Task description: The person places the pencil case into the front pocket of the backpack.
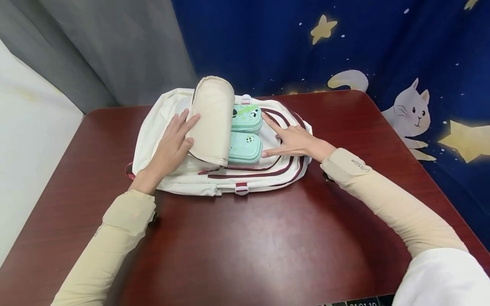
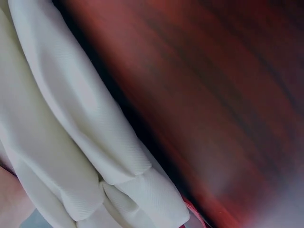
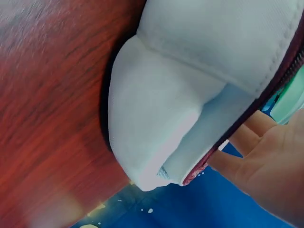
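A white backpack (image 1: 183, 178) with dark red trim lies on the table, its cream front flap (image 1: 212, 123) folded back to the left. Two mint-green zip cases, an upper one (image 1: 245, 121) with panda prints and a lower one (image 1: 245, 148), lie side by side, partly covered by the flap. My left hand (image 1: 172, 142) rests its extended fingers against the flap's left side. With fingers spread, my right hand (image 1: 291, 142) has a fingertip at the upper case's right end and the thumb by the lower one's. In the right wrist view, a green case (image 3: 290, 97) shows past the bag's zipper edge.
The backpack sits on a dark red wooden table (image 1: 237, 238), near its far edge. Behind hang a grey curtain (image 1: 122, 46) and a blue curtain (image 1: 260, 46) with stars and a cat. A dark device showing digits (image 1: 363, 302) lies at the near edge.
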A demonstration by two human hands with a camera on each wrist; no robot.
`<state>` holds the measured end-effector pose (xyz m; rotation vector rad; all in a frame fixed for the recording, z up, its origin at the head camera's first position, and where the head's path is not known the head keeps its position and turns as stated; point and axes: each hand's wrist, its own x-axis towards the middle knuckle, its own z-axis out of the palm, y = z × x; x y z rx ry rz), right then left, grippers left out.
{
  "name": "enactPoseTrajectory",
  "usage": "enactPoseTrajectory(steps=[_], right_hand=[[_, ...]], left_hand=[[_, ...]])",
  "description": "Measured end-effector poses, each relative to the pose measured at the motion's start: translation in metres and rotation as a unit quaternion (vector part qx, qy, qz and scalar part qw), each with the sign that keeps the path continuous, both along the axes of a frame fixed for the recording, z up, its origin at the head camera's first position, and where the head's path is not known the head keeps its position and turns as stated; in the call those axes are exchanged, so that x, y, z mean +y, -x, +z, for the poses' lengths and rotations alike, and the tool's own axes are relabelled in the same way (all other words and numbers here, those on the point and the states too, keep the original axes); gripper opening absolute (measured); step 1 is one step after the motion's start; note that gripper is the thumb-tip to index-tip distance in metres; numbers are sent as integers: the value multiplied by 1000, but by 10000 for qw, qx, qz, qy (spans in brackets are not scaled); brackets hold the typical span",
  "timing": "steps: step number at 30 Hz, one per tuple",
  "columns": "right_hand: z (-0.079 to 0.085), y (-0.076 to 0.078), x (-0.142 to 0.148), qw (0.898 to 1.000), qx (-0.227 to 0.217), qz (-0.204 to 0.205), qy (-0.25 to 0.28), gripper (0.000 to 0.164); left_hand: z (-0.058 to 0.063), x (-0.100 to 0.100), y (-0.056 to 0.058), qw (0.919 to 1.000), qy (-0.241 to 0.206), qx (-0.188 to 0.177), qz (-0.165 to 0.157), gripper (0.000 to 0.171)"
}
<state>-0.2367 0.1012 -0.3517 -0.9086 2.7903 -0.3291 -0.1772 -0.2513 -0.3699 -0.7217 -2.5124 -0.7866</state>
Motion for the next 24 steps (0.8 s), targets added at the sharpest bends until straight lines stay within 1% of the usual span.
enactPoseTrajectory(steps=[4, 7, 12, 14, 16, 20, 24], right_hand=[[-4, 0, -4, 9999, 90, -43, -40, 110], [-3, 0, -6, 9996, 86, -139, -234, 111], [0, 2, -10, 9985, 74, -230, -489, 110], [1, 2, -12, 9980, 65, -243, -573, 111], [1, 2, -13, 9976, 99, -233, -641, 111], [1, 1, -17, 9969, 432, -274, -604, 111], [-1, -2, -21, 9947, 735, -409, -585, 110]], left_hand=[[-1, -2, 1, 10000, 32, -51, -28, 62], [-1, -2, 3, 9999, 81, -127, -45, 57], [1, 1, 2, 9987, 213, -415, 200, 50], [2, 2, 0, 9980, 330, -446, 293, 50], [2, 3, -1, 9978, 437, -374, 344, 50], [4, 3, -3, 9976, 510, -232, 410, 51], [5, 1, -4, 9967, 602, -336, 427, 52]])
